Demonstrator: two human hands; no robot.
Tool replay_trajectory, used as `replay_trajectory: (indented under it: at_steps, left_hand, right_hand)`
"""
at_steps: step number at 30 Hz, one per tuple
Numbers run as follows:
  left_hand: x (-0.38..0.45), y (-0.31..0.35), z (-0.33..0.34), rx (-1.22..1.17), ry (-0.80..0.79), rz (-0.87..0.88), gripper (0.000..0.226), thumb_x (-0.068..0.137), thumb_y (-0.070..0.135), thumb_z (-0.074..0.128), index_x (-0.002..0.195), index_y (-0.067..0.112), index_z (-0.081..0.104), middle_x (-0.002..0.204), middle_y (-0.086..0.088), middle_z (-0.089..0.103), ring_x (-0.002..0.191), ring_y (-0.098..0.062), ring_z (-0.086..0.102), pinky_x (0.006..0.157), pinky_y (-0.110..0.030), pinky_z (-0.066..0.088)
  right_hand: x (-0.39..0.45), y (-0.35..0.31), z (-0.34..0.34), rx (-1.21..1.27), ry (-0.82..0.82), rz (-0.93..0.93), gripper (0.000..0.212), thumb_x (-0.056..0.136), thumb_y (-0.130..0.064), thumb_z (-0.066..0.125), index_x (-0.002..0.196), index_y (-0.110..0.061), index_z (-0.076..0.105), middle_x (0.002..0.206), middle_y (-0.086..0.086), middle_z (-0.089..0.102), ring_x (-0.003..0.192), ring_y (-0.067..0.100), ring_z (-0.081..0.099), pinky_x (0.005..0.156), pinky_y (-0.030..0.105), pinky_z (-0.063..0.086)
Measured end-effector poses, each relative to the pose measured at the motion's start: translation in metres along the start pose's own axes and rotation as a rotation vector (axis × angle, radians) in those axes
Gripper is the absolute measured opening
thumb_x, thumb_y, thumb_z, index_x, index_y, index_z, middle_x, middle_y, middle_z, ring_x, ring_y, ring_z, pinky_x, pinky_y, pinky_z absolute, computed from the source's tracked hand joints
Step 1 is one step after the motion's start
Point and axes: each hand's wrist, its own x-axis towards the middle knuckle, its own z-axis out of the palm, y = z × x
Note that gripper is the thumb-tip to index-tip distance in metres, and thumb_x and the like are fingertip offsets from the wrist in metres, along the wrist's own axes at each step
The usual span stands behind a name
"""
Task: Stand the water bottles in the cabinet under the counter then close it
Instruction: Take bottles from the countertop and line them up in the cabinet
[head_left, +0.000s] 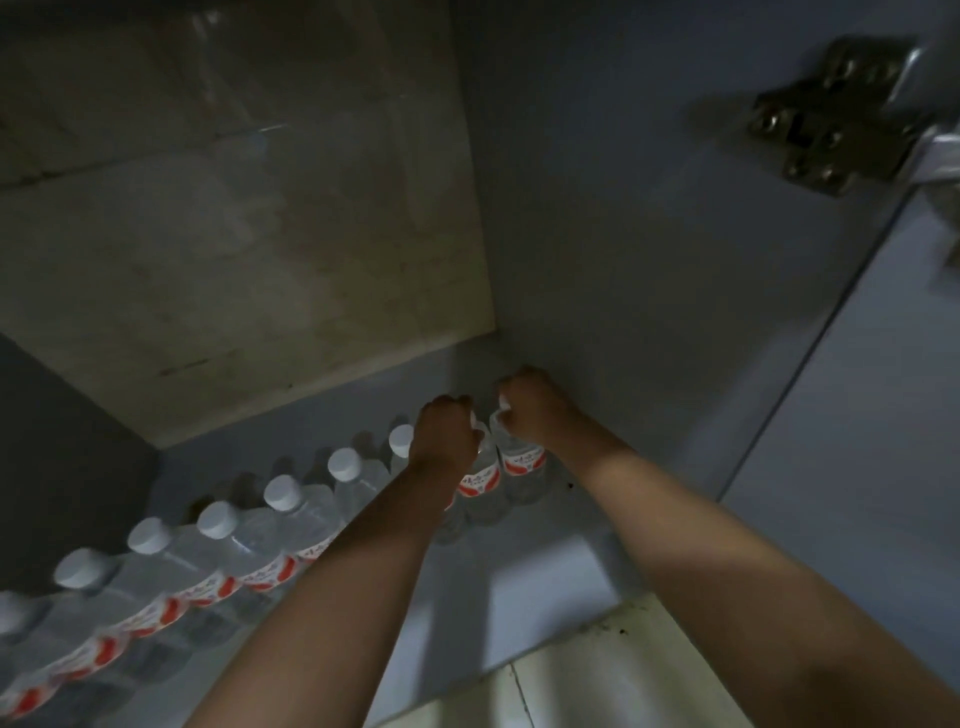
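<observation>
Red-and-white labels wrap the water bottles (291, 525), their writing too blurred to read. At frame centre, the left hand (444, 434) and right hand (527, 405) each curl fingers round a bottle top, seemingly gripping, near the cabinet's (623, 234) back corner.

Head view, looking down, close inside cabinet (623, 234)

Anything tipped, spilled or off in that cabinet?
Nothing stands out. The bottle row stands upright along the cabinet floor, caps on. The left hand and right hand each grip a bottle top at the row's far end. Only dark specks by the front edge.
</observation>
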Motion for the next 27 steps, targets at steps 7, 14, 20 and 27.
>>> replay_trajectory:
  at_steps: [7,14,20,27]
  left_hand:
    - [0.000,0.002,0.001,-0.013,0.005,-0.012,0.035,0.096,0.020,0.049,0.126,0.003,0.048,0.125,-0.017,0.057,0.117,-0.029,0.053,0.100,-0.032,0.041]
    - [-0.010,0.002,-0.002,-0.122,-0.065,-0.021,0.053,0.096,0.013,0.048,0.144,0.003,0.026,0.143,-0.018,0.041,0.133,-0.029,0.040,0.111,-0.030,0.031]
    - [-0.022,0.000,-0.003,-0.180,-0.055,-0.005,0.065,0.094,-0.004,0.043,0.147,-0.001,0.007,0.157,-0.019,0.016,0.145,-0.028,0.020,0.119,-0.027,0.017]
    - [-0.049,-0.010,-0.007,-0.015,-0.018,0.021,0.060,0.095,0.006,0.040,0.149,0.009,0.013,0.159,-0.012,0.008,0.148,-0.027,0.006,0.122,-0.034,0.011]
  right_hand:
    - [0.004,0.002,-0.006,-0.020,-0.064,-0.018,0.031,0.091,-0.015,0.054,0.116,0.004,0.058,0.124,0.023,0.060,0.116,0.033,0.055,0.096,0.032,0.043]
    - [0.005,0.001,-0.005,-0.046,-0.147,-0.026,0.035,0.093,-0.017,0.052,0.119,0.005,0.056,0.127,0.024,0.057,0.117,0.035,0.054,0.097,0.034,0.044]
    - [0.005,0.001,-0.003,-0.068,-0.124,-0.028,0.042,0.094,-0.018,0.051,0.133,-0.002,0.045,0.137,0.023,0.047,0.127,0.034,0.046,0.105,0.034,0.038]
    - [-0.016,-0.004,0.009,-0.204,-0.020,0.012,0.056,0.096,-0.024,0.043,0.146,-0.009,0.022,0.151,0.022,0.027,0.139,0.033,0.027,0.117,0.037,0.025]
